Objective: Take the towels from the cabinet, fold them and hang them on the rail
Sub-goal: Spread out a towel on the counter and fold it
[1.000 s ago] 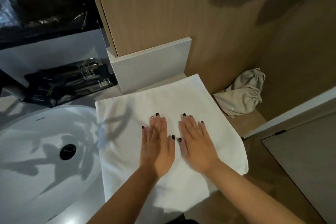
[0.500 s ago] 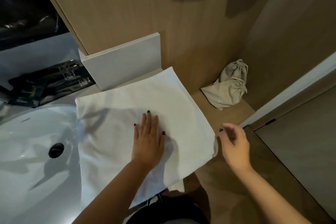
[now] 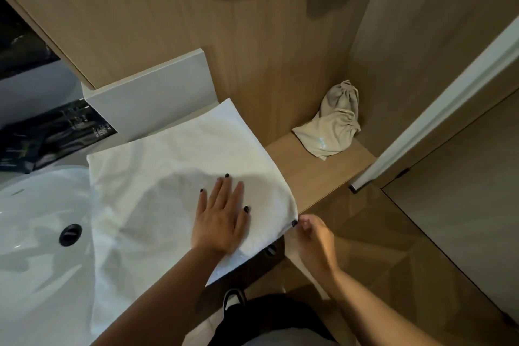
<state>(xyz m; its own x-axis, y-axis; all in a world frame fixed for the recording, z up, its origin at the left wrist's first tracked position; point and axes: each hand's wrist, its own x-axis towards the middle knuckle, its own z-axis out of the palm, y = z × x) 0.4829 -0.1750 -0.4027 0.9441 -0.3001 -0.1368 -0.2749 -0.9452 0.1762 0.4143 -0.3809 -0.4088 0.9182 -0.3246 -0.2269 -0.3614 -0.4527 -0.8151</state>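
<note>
White towel (image 3: 174, 177) lies spread flat on the desk (image 3: 56, 284), its left edge beside the sink (image 3: 36, 219) and its right corner hanging past the desk edge near a wooden shelf (image 3: 317, 174) that carries a beige drawstring bag (image 3: 334, 126). Left hand (image 3: 220, 219) presses flat on the towel, fingers straight. Right hand (image 3: 311, 236) pinches the towel's right corner.

Lettering on the black packets (image 3: 56, 135) is too blurred to read

Dim warm light, soft shadows on the wood, wide-angle bending at the edges.
</note>
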